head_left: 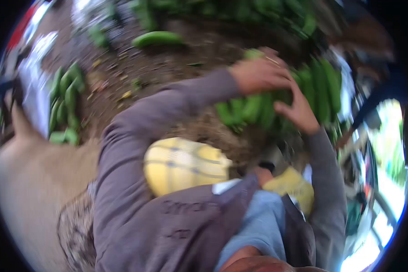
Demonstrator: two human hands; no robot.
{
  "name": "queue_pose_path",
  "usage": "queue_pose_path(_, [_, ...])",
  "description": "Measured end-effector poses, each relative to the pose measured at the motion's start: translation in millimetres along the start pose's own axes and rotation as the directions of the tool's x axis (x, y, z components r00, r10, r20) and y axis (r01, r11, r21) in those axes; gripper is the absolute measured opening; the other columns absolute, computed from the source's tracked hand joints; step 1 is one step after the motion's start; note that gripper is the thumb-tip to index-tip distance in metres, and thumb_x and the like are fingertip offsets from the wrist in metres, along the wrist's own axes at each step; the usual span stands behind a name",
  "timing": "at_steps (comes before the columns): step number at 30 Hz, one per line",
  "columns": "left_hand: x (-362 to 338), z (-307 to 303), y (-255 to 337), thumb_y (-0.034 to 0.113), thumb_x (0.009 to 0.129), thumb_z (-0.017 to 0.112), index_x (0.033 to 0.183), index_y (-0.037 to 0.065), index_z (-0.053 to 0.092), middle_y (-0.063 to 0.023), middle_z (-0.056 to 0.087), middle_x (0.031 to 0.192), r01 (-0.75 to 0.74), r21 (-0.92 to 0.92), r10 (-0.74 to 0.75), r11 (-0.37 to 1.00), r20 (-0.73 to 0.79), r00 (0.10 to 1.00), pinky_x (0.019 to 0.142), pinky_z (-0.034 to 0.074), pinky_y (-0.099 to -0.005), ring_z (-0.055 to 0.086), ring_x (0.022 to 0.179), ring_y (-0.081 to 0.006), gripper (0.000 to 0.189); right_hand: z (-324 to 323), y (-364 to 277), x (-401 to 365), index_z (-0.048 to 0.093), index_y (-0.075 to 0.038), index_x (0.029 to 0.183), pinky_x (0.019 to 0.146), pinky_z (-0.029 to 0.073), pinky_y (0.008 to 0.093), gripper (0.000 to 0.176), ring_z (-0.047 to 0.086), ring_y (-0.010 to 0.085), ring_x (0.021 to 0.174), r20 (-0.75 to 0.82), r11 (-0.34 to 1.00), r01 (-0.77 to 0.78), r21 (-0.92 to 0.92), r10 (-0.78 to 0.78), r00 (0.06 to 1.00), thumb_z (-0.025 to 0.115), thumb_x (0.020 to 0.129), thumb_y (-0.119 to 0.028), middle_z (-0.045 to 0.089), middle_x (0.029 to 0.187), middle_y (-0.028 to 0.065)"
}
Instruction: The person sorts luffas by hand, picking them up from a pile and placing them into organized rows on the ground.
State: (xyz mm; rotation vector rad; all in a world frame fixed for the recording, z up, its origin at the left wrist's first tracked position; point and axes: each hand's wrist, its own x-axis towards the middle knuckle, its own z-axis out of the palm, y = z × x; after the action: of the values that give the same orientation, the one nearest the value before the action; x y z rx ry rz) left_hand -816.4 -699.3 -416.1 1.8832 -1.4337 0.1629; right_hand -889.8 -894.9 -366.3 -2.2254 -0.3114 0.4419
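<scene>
Head view: left hand (258, 73) and right hand (300, 112) clasp the green banana bunch (251, 109); lift evenly, supporting underneath.

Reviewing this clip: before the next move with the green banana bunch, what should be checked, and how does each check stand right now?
1. Left hand on the banana bunch: ok, it lies on top.
2. Right hand on the bunch: ok, it is against the bunch's right side.
3. Fingers closed firmly: cannot tell, because of motion blur.
4. Bunch lifted off the ground: cannot tell.
5. Other bananas out of the way: ok, the loose banana and the side pile lie apart from the hands.
6. Sharp view: not ok, the whole picture is blurred.
</scene>
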Motion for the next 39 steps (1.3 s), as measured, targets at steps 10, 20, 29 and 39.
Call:
queue_pose_path(10, [-172.6,-93.3,-55.8,0.037,0.066,0.065,0.125,0.013,0.045,-0.0131,0.044,0.128,0.831,0.284,-0.487,0.479,-0.701,0.52,0.098,0.028,-0.0489,0.036,0.123,-0.0289,0.067,-40.3,124.9,-48.7,0.031,-0.002,0.137,0.102,0.029,0.035,0.063,0.04,0.028,0.121,-0.349,0.916,-0.271,-0.296,0.161,0.923,0.063,0.084,-0.014,0.039,0.134,0.0187])
queue_pose_path(20, [-538.8,-205.8,2.0,0.027,0.072,0.064,0.123,0.007,0.039,-0.0122,0.044,0.125,0.364,-0.134,-0.125,-0.922,-0.786,-0.606,0.098,0.033,-0.0452,0.04,0.119,-0.0274,0.06,-58.8,114.4,-41.7,0.039,-0.009,0.135,0.105,0.025,0.0396,0.05,0.032,0.0314,0.129,-0.208,0.77,-0.215,-0.601,0.109,0.972,0.053,0.087,-0.014,0.033,0.141,0.0153])
queue_pose_path(29, [-597.3,-209.0,20.3,0.025,0.073,0.065,0.11,0.008,0.059,-0.0161,0.056,0.116,0.524,-0.254,-0.226,-0.813,-0.691,-0.686,0.094,0.042,-0.0389,0.053,0.109,-0.0315,0.04,-23.3,-0.6,24.8,0.05,-0.003,0.123,0.105,0.025,0.0391,0.04,0.035,0.0302,0.128,-0.056,0.86,0.064,-0.506,-0.107,0.993,0.053,0.083,-0.007,0.037,0.138,0.0145])
queue_pose_path(39, [-645.5,-203.7,15.2,0.035,0.087,0.041,0.106,0.012,0.061,-0.0166,0.066,0.09,0.826,-0.442,-0.65,-0.35,-0.521,-0.554,0.074,0.047,-0.0361,0.062,0.086,-0.0293,0.036,-3.4,-74.3,46.9,0.054,-0.002,0.118,0.105,0.026,0.0373,0.036,0.037,0.028,0.127,0.04,0.892,0.246,-0.378,-0.25,0.968,0.054,0.082,-0.007,0.041,0.136,0.0136])
